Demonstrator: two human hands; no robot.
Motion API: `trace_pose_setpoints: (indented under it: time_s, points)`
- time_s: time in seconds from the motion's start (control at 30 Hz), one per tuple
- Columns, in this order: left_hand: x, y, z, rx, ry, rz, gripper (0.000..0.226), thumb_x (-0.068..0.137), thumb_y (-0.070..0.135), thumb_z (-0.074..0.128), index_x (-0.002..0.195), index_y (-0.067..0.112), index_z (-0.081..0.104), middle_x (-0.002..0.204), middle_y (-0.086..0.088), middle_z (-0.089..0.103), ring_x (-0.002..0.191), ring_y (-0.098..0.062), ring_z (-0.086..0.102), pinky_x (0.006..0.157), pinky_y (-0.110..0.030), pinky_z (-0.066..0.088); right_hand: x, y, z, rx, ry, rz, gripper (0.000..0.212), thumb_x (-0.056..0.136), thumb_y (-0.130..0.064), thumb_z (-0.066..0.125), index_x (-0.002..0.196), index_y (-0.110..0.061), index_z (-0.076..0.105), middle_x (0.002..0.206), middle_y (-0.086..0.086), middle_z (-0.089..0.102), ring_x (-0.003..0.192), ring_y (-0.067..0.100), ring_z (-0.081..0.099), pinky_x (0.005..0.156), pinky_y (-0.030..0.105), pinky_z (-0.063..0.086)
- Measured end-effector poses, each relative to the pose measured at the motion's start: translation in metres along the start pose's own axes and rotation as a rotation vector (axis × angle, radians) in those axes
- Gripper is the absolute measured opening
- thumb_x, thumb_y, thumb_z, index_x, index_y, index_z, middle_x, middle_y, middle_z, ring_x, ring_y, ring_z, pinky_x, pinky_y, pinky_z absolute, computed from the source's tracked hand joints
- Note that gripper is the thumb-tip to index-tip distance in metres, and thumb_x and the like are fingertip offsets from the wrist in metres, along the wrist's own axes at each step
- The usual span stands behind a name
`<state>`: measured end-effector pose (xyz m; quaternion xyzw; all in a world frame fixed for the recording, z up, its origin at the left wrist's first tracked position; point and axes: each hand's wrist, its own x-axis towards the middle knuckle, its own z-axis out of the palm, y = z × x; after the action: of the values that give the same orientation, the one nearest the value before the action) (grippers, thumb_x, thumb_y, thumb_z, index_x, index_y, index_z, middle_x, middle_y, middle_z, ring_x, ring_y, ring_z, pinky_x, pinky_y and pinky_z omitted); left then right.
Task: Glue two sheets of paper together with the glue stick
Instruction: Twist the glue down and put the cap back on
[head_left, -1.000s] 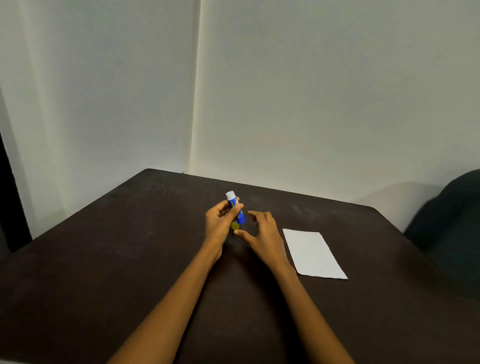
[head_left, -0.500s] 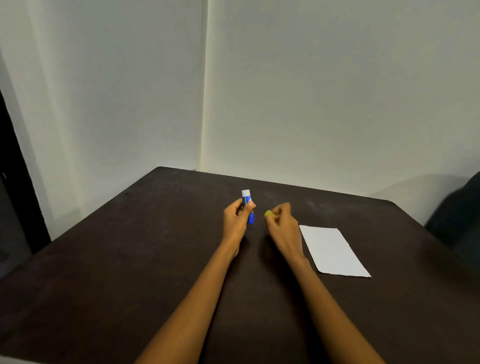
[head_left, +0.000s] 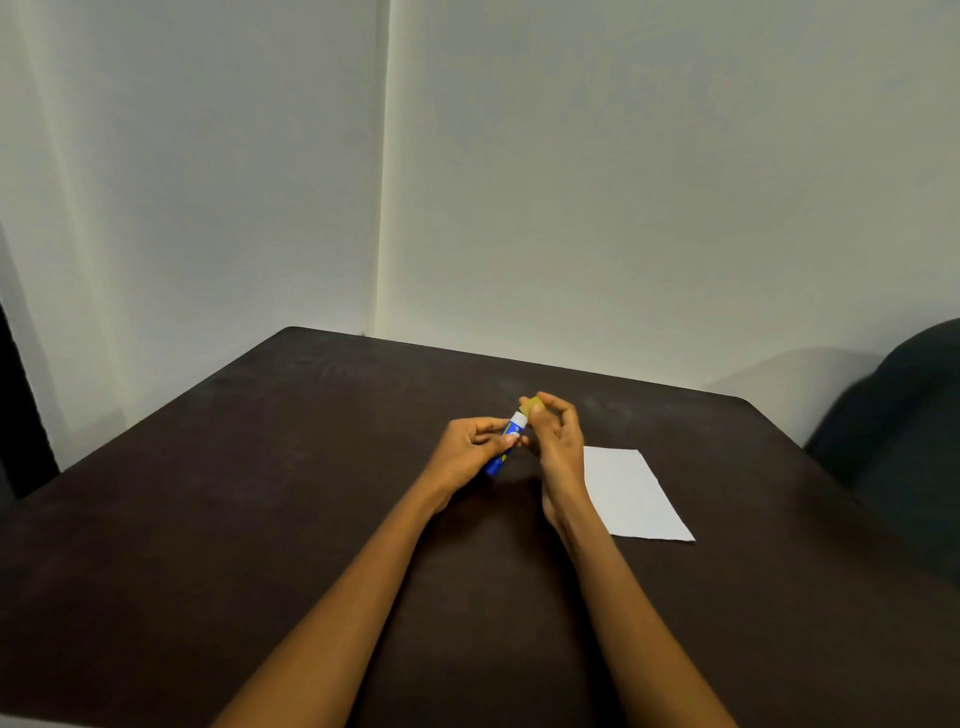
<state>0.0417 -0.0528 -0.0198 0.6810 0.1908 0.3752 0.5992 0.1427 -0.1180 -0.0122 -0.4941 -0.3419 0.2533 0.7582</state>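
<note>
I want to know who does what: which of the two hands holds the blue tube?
The left hand grips the blue glue stick. The right hand only pinches the yellow cap at its top.

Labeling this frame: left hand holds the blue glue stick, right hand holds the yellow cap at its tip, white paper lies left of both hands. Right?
Not quite. In the head view the paper lies to the right of both hands, beside the right hand. The rest stands.

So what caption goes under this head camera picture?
Left hand holds a blue glue stick; right hand holds its yellow cap beside white paper.
</note>
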Motion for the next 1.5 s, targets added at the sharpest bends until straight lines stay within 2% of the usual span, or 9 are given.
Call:
trace_pose_setpoints:
  time_s: [0.17,0.33,0.5,0.7,0.83,1.0,1.23,1.4,1.5]
  points:
    - [-0.001,0.000,-0.001,0.027,-0.002,-0.011,0.029,0.088,0.005,0.059,0.116,-0.002,0.061,0.104,-0.015,0.068,0.080,-0.001,0.067,0.075,-0.012,0.052,0.001,0.003,-0.003,-0.161,-0.062,-0.052,0.013,0.094,-0.020,0.055,0.106,-0.024,0.060,0.108,0.003,0.067,0.099,0.010,0.064,0.077,0.019,0.055]
    - [-0.001,0.002,-0.005,-0.070,0.033,-0.061,0.024,0.088,0.007,0.059,0.110,0.001,0.066,0.096,-0.010,0.070,0.081,-0.007,0.067,0.077,-0.016,0.053,0.005,0.006,-0.014,-0.559,-0.197,-0.212,0.033,0.089,-0.024,0.061,0.121,-0.028,0.055,0.117,-0.008,0.056,0.115,0.011,0.049,0.083,0.007,0.041]
    - [-0.003,0.007,-0.009,-0.202,-0.011,-0.133,0.017,0.089,0.010,0.058,0.102,0.008,0.068,0.083,-0.005,0.074,0.076,-0.008,0.070,0.066,-0.019,0.055,0.003,0.008,-0.017,-0.767,-0.317,-0.269,0.087,0.066,-0.043,0.081,0.138,-0.030,0.034,0.131,-0.014,0.040,0.125,0.005,0.037,0.097,0.020,0.038]
    - [-0.003,0.010,-0.011,-0.233,-0.013,-0.160,0.014,0.089,0.014,0.058,0.099,0.013,0.068,0.091,-0.003,0.074,0.082,-0.007,0.071,0.065,-0.016,0.055,0.000,0.003,-0.017,-0.916,-0.352,-0.327,0.107,0.061,-0.050,0.082,0.146,-0.027,0.021,0.142,-0.005,0.035,0.132,0.011,0.035,0.103,0.036,0.042]
    - [-0.003,0.010,-0.011,-0.239,-0.013,-0.174,0.014,0.090,0.014,0.057,0.100,0.013,0.067,0.084,0.000,0.075,0.081,-0.005,0.071,0.064,-0.016,0.055,-0.002,0.001,-0.016,-1.001,-0.308,-0.384,0.102,0.061,-0.054,0.080,0.143,-0.024,0.028,0.140,-0.004,0.040,0.128,0.013,0.040,0.100,0.038,0.045]
    - [-0.003,0.011,-0.011,-0.214,-0.025,-0.176,0.012,0.091,0.018,0.056,0.095,0.018,0.067,0.090,0.000,0.074,0.078,-0.005,0.071,0.065,-0.018,0.056,-0.002,-0.001,-0.014,-1.178,-0.146,-0.545,0.090,0.059,-0.066,0.072,0.132,-0.020,0.045,0.127,-0.002,0.055,0.116,0.017,0.050,0.090,0.029,0.038]
    - [-0.003,0.009,-0.010,-0.181,-0.035,-0.171,0.013,0.090,0.020,0.057,0.101,0.019,0.065,0.092,-0.002,0.074,0.084,-0.008,0.071,0.064,-0.018,0.055,-0.002,-0.003,-0.013,-1.281,-0.110,-0.637,0.085,0.059,-0.068,0.062,0.127,-0.019,0.050,0.124,-0.001,0.060,0.112,0.020,0.053,0.081,0.028,0.034]
    - [-0.003,0.009,-0.009,-0.195,-0.003,-0.146,0.011,0.089,0.016,0.059,0.096,0.019,0.067,0.086,0.001,0.075,0.081,-0.005,0.071,0.064,-0.017,0.055,-0.001,0.000,-0.014,-1.204,-0.225,-0.551,0.094,0.064,-0.057,0.072,0.141,-0.019,0.034,0.136,0.002,0.049,0.122,0.020,0.046,0.091,0.031,0.037]
    - [-0.003,0.007,-0.008,-0.179,0.029,-0.130,0.016,0.087,0.016,0.062,0.102,0.014,0.068,0.094,-0.007,0.074,0.088,-0.012,0.070,0.074,-0.023,0.056,-0.001,0.002,-0.012,-1.182,-0.275,-0.492,0.108,0.065,-0.059,0.073,0.149,-0.019,0.017,0.146,0.004,0.036,0.132,0.019,0.036,0.099,0.036,0.039]
